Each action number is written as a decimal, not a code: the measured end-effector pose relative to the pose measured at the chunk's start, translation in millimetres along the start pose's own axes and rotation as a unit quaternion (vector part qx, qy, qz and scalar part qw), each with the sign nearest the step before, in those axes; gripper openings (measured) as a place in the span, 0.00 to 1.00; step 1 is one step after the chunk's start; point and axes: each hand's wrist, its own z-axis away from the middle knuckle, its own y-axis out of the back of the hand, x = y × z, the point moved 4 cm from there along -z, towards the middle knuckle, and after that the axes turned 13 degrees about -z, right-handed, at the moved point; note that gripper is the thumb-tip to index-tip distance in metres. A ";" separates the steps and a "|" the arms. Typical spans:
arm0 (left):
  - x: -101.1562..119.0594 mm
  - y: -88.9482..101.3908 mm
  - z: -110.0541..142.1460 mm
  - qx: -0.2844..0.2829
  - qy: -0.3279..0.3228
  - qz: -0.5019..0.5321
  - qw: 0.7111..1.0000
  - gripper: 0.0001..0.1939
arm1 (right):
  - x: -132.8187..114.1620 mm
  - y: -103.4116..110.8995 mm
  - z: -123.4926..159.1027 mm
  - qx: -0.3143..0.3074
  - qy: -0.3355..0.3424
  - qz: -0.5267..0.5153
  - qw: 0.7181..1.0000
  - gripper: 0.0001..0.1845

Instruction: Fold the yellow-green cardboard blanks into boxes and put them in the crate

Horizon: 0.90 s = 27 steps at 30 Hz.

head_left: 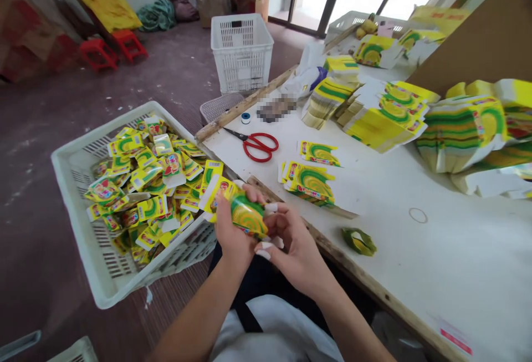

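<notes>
In front of my lap, my left hand [233, 235] wraps round a small yellow-and-green printed carton [248, 213], which is tilted and bulging, with a flap sticking out at its left end. The curled fingers of my right hand [297, 251] pinch at the carton's right end; white coverings show on several fingertips. Just left of my hands, a white plastic crate [78, 223] holds many similar small cartons [152, 207]. On the table lies a short stack of flat cartons [310, 182], with a few more flat cartons [319, 153] behind it.
Red-handled scissors [261, 146] and a small blue-and-white roll [246, 118] lie on the white table [399, 273]. Bundles of flat cartons [386, 112] stand at the back right. A crumpled green wrapper [359, 241] sits near the wooden edge. Another white crate [241, 54] stands beyond.
</notes>
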 end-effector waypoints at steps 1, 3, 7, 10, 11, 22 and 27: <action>0.8 1.8 -1.5 0.023 -0.005 0.003 1.000 0.27 | 3.1 -3.7 0.8 -0.009 -0.008 -0.004 1.000 0.21; -2.5 9.0 -2.2 0.047 -0.005 -0.012 0.999 0.28 | 8.2 -3.4 -0.6 -0.013 -0.025 0.004 1.000 0.20; -16.9 25.4 2.5 -0.017 -0.011 -0.108 0.994 0.29 | 11.1 18.9 -8.3 0.041 -0.028 0.003 0.999 0.18; -22.6 31.9 5.4 -0.070 -0.020 -0.191 0.979 0.20 | 4.9 34.6 -11.2 0.062 0.011 0.028 0.998 0.09; -22.2 33.3 5.1 -0.074 -0.020 -0.210 0.975 0.18 | 1.0 38.4 -11.1 0.065 0.031 0.055 0.996 0.06; 52.2 30.2 -1.8 -0.183 -0.148 -0.508 0.829 0.44 | -49.0 42.9 2.6 -0.052 0.282 0.445 0.849 0.18; 24.2 15.1 8.1 -0.295 -0.006 -0.564 0.771 0.24 | -28.0 37.0 2.5 0.023 0.305 0.371 0.877 0.23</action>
